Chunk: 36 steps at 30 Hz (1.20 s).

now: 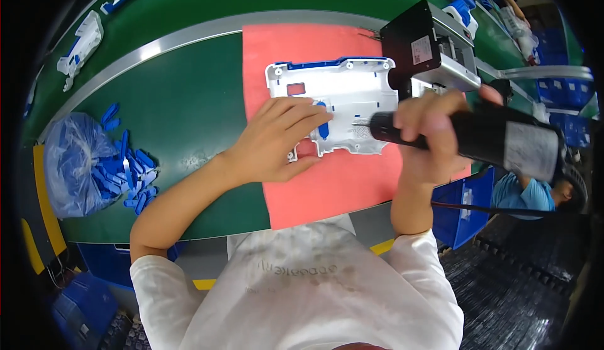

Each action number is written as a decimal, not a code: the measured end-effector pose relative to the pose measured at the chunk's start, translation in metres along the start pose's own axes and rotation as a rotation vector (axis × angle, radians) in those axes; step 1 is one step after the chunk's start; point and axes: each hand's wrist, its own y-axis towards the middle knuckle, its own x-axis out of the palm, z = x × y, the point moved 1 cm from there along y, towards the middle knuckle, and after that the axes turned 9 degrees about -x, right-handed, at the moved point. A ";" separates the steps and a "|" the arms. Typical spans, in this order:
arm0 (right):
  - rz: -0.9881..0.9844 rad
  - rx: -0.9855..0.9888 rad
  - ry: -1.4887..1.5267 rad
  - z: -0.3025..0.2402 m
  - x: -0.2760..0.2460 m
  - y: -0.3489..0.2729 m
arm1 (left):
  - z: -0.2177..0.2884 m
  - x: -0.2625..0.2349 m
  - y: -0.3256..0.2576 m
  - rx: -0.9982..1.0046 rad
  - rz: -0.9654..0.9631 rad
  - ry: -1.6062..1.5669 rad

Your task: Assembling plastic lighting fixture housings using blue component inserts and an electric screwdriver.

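- In the head view, your left hand (277, 133) lies palm down, fingers and thumb apart, over the left side of the white housing (358, 89), gripping nothing.
- Your fingertips are at the slim blue piece (323, 129) inside it.
- Your right hand (433, 129) is closed around a black power screwdriver (475, 131); blur hides whether its bit touches the housing.
- The housing rests on the red mat (333, 192), left of the black boxy device (409, 41).

Own hands (280, 137): 2 | screwdriver (475, 135): 1 | mat (330, 196): 1 | casing atop (365, 89): 1
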 end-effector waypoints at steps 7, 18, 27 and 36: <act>-0.083 0.056 0.058 0.027 0.027 -0.007 | -0.002 -0.001 0.002 -0.007 -0.031 -0.093; -0.132 0.006 -0.032 0.032 0.027 -0.011 | -0.001 0.000 0.000 -0.007 -0.045 -0.076; -0.189 -0.027 0.029 0.032 0.023 -0.027 | -0.001 0.002 -0.002 0.004 0.035 -0.066; -0.383 -0.084 -0.011 0.028 0.017 -0.019 | 0.000 0.000 0.002 0.025 0.017 -0.061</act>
